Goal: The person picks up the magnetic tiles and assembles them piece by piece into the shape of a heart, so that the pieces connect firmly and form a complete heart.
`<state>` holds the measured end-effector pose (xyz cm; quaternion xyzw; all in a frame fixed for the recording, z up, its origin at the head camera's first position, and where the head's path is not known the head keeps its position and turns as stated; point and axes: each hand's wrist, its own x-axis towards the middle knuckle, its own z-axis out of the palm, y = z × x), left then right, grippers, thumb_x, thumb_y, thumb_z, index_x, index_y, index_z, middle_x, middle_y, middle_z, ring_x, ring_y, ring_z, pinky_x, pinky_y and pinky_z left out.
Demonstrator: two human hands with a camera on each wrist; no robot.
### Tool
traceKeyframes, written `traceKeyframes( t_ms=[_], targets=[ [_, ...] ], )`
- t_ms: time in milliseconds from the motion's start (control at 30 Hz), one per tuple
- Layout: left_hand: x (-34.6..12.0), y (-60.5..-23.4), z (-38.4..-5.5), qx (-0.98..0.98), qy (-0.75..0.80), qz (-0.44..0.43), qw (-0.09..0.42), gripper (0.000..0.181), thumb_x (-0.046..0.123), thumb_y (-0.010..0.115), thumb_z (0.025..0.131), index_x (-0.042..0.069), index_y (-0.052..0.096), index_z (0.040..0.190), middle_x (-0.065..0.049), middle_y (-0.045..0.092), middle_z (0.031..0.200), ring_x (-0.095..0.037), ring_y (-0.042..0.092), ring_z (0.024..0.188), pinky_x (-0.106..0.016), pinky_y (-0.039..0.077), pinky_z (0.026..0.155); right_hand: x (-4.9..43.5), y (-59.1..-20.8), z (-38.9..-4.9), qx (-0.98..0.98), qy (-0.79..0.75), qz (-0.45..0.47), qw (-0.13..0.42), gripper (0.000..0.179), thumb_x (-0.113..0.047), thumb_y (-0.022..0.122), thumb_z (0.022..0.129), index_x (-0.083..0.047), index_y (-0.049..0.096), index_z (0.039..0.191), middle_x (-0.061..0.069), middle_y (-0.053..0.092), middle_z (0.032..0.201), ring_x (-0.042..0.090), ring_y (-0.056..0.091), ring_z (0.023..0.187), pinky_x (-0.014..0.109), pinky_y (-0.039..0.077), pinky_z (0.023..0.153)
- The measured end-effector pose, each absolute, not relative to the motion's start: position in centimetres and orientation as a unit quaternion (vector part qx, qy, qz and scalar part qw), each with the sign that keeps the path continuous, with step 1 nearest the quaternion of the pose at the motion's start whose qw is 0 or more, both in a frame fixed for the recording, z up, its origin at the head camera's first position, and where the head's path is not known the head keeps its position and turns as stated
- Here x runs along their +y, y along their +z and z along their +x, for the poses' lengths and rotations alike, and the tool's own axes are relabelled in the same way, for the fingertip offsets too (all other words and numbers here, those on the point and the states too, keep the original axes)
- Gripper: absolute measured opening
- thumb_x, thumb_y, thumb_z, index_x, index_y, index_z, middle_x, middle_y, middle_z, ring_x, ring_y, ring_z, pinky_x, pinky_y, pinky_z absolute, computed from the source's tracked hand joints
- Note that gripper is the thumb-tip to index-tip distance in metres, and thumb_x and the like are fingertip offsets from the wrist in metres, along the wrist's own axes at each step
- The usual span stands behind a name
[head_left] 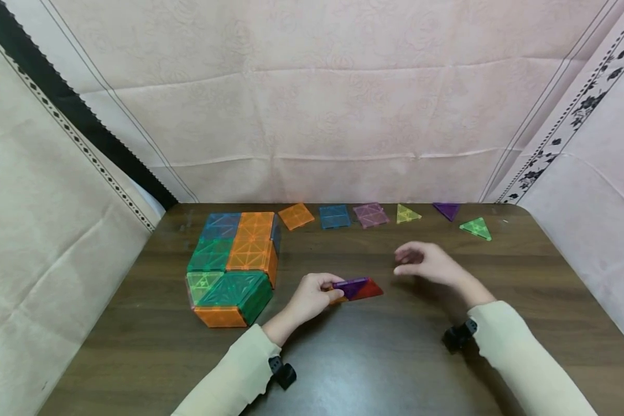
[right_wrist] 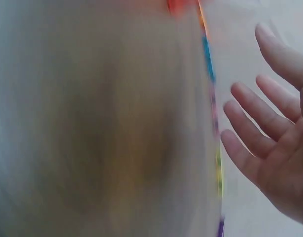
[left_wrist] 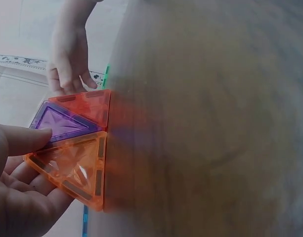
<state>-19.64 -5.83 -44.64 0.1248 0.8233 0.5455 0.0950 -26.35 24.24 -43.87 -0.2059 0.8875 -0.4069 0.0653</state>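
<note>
My left hand [head_left: 312, 299] grips a small joined group of translucent triangle tiles over the table. In the left wrist view the thumb presses on the purple triangle tile [left_wrist: 62, 123], with fingers behind the orange triangle tile [left_wrist: 77, 170]. The red triangle tile [left_wrist: 89, 106] adjoins the purple one on the far side. My right hand [head_left: 426, 263] hovers to the right of the group, apart from it, holding nothing. Its fingers are spread and relaxed in the right wrist view. Left of my left hand stands a block-like structure [head_left: 234, 289] of green, orange and blue tiles.
Along the table's [head_left: 364, 358] back edge lie an orange square tile [head_left: 296, 216], a blue square tile [head_left: 335, 216], a pink-purple square tile [head_left: 371, 215], a yellow triangle tile [head_left: 407, 214], a purple triangle tile [head_left: 446, 210] and a green triangle tile [head_left: 476, 229]. Cloth hangs behind.
</note>
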Motion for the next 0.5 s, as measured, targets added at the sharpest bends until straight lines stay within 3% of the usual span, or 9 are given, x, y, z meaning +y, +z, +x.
traceKeyframes(
  t_ms=[300, 400, 500],
  targets=[
    [-6.1, -44.6, -19.5, 0.829, 0.537, 0.128, 0.089, 0.01, 0.002, 0.069, 0.087, 0.003, 0.074, 0.095, -0.006, 0.071, 0.081, -0.009, 0.052, 0.061, -0.02, 0.044, 0.054, 32.3, -44.4, -30.9, 0.923, -0.376, 0.027, -0.071, 0.067, -0.045, 0.065, 0.09, 0.008, 0.052, 0.13, 0.03, 0.057, 0.124, 0.042, 0.054, 0.112, 0.051, 0.042, 0.094],
    [-5.9, -44.5, -19.5, 0.832, 0.531, 0.134, 0.086, 0.01, 0.003, 0.069, 0.087, 0.002, 0.074, 0.095, -0.006, 0.071, 0.08, -0.008, 0.051, 0.061, -0.02, 0.042, 0.054, 34.8, -44.9, -31.6, 0.924, -0.36, 0.098, -0.076, 0.072, -0.047, 0.059, 0.093, 0.011, 0.046, 0.134, 0.034, 0.048, 0.131, 0.047, 0.042, 0.121, 0.055, 0.034, 0.101],
    [-5.8, -44.5, -19.5, 0.835, 0.525, 0.136, 0.087, 0.01, 0.004, 0.069, 0.087, 0.003, 0.075, 0.095, -0.005, 0.07, 0.078, -0.007, 0.051, 0.059, -0.019, 0.041, 0.053, 36.4, -45.2, -31.9, 0.926, -0.346, 0.143, -0.046, 0.079, -0.05, 0.052, 0.094, 0.013, 0.037, 0.139, 0.037, 0.037, 0.138, 0.052, 0.027, 0.129, 0.058, 0.022, 0.107]
  ],
)
